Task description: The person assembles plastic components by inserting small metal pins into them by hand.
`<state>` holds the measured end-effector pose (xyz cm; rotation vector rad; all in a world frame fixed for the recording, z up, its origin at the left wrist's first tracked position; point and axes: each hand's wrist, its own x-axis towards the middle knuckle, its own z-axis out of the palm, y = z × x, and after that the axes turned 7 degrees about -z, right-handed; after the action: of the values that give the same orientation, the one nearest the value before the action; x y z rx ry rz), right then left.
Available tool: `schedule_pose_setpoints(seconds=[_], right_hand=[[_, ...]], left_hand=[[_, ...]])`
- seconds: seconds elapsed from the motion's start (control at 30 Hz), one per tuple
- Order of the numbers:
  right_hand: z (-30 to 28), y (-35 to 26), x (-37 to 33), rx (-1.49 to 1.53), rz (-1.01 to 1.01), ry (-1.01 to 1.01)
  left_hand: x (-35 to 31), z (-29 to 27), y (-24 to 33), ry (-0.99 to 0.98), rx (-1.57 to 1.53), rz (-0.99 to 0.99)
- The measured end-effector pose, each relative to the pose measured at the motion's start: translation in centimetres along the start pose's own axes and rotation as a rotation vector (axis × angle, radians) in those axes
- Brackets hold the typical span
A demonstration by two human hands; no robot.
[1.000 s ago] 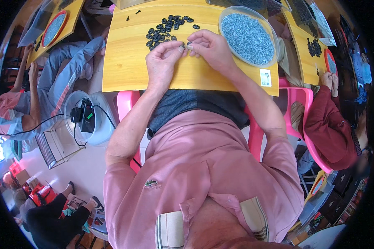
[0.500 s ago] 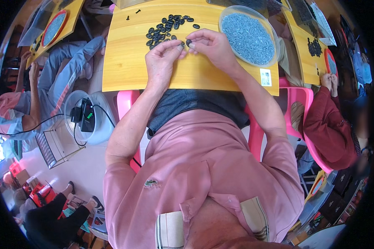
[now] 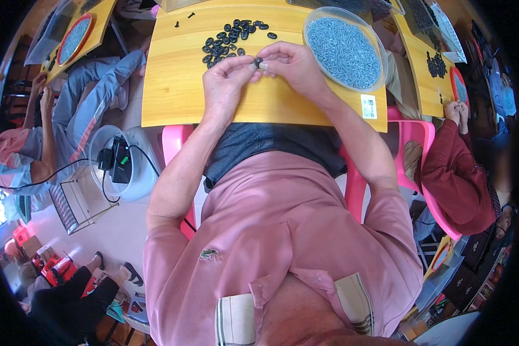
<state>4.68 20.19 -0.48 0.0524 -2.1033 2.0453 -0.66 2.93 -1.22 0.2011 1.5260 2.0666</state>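
Note:
Between my fingertips is a small black oval part (image 3: 258, 61), held over the yellow table (image 3: 179, 92). My left hand (image 3: 228, 78) pinches it from one side, and my right hand (image 3: 288, 60) grips it from the other. Whether a second small piece is in the left fingers I cannot tell. Just beyond my hands lies a loose pile of black oval parts with holes (image 3: 220, 43). One lone black oval part (image 3: 271, 35) sits nearer my right hand. To the right stands a round clear tub (image 3: 380, 69) full of small silvery screws (image 3: 343, 52).
Two black screw-like pieces (image 3: 177, 24) lie at the table's far left. A white label (image 3: 368, 107) is on its near right corner. Left of my chair stands a clear bin (image 3: 101, 141) with black adapters and cables. People work at tables on both sides.
My right fingertips have moved slightly left, bringing the black oval part against my left fingertips. The pile and the tub stay as they were.

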Motion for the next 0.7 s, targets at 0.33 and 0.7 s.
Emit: schedule_pose_setpoints(seconds=[0.33,0.7], right_hand=[[-0.20,-0.67,-0.02,-0.092,0.017,0.013],[-0.07,-0.40,-0.04,-0.084,0.056,0.028]], left_hand=[[-0.05,-0.02,0.24,-0.005,-0.039,-0.043],[0.03,-0.02,0.34,0.016,-0.062,-0.087]])
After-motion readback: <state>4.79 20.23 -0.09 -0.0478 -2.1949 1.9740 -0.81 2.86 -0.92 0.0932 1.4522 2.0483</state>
